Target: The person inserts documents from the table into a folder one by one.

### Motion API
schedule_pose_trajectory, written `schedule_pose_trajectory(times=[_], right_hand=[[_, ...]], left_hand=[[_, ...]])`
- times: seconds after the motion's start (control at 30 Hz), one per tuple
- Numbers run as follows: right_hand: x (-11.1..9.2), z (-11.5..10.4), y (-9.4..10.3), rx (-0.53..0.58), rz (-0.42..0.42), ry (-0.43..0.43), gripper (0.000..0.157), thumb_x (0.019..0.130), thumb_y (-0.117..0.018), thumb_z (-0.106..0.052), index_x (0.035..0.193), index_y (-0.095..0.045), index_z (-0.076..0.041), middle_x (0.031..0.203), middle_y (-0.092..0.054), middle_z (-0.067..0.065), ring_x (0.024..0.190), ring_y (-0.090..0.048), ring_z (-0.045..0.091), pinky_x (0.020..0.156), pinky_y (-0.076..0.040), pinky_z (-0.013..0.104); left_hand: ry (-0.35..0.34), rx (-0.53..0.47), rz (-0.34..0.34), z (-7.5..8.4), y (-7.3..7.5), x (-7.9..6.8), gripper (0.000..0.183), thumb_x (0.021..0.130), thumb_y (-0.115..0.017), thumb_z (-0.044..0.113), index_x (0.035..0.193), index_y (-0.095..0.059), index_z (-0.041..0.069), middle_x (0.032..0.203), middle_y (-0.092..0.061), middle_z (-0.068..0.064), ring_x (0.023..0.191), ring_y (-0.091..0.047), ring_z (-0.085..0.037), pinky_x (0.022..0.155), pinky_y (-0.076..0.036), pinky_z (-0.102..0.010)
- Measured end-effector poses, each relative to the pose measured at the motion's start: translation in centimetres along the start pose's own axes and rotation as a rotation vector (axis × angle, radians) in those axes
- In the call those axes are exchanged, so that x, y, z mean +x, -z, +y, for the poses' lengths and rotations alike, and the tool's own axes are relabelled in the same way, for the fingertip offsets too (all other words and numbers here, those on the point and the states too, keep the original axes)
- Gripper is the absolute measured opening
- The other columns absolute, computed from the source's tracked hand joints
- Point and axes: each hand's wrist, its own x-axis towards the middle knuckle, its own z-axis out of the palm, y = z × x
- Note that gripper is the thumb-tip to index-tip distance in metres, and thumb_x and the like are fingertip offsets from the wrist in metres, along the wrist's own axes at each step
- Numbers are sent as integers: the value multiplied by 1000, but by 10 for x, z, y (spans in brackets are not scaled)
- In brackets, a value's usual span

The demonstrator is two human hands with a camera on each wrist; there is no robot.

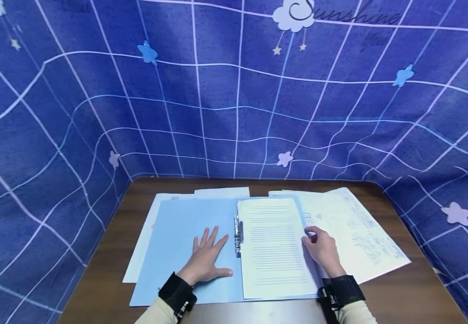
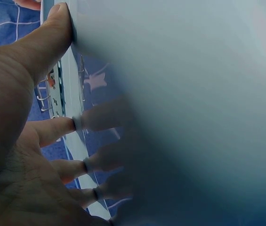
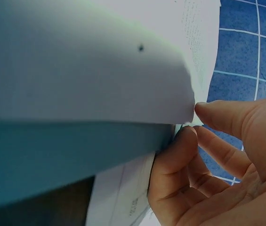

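Observation:
A light blue folder (image 1: 185,211) lies spread open on the table, with a metal binder clip mechanism (image 1: 238,236) along its middle. Printed lined sheets of paper (image 1: 274,247) rest on its right side. My left hand (image 1: 207,261) presses on the inside of the left cover, fingers spread; its thumb (image 2: 60,28) and fingertips touch the glossy surface in the left wrist view. At the right edge of the sheets, my right hand (image 1: 323,247) pinches the paper between thumb (image 3: 213,110) and curled index finger. How many sheets it holds I cannot tell.
Loose printed papers (image 1: 359,234) stick out beyond the folder on the right, and more white papers (image 1: 137,261) show under its left side. The brown wooden table (image 1: 104,270) ends at a blue grid-patterned cloth (image 1: 218,112) behind and at both sides.

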Motion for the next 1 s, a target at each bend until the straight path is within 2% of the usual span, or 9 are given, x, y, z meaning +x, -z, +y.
schedule_pose_trajectory(times=[0.17, 0.4, 0.73, 1.0], right_hand=[[4, -11, -3, 7, 7, 30, 32, 91, -73, -14, 122, -71, -4, 85, -70, 7, 70, -62, 20, 60, -43, 32], [8, -9, 11, 33, 27, 27, 32, 93, -71, -15, 123, -71, -4, 88, -72, 10, 70, -63, 21, 59, -43, 31], [19, 22, 36, -6, 32, -42, 34, 97, -68, -18, 128, -68, -4, 94, -72, 16, 72, -64, 24, 58, -43, 32], [19, 51, 53, -55, 50, -106, 36, 95, -68, -18, 127, -67, -2, 99, -72, 21, 82, -66, 35, 59, -44, 36]], left_hand=[[9, -10, 30, -8, 4, -8, 104, 72, -88, 59, 155, -47, 12, 168, -20, -23, 154, -9, -49, 117, -5, -75], [1, -27, 31, -9, 3, -6, 103, 73, -87, 59, 155, -47, 12, 168, -19, -22, 154, -7, -49, 117, -4, -75], [-3, -32, 28, -5, 2, -4, 102, 73, -88, 58, 155, -47, 11, 168, -20, -23, 154, -7, -50, 117, -4, -75], [-9, -15, 26, -3, -1, -2, 103, 72, -88, 59, 154, -48, 12, 168, -20, -23, 154, -9, -50, 117, -5, -75]])
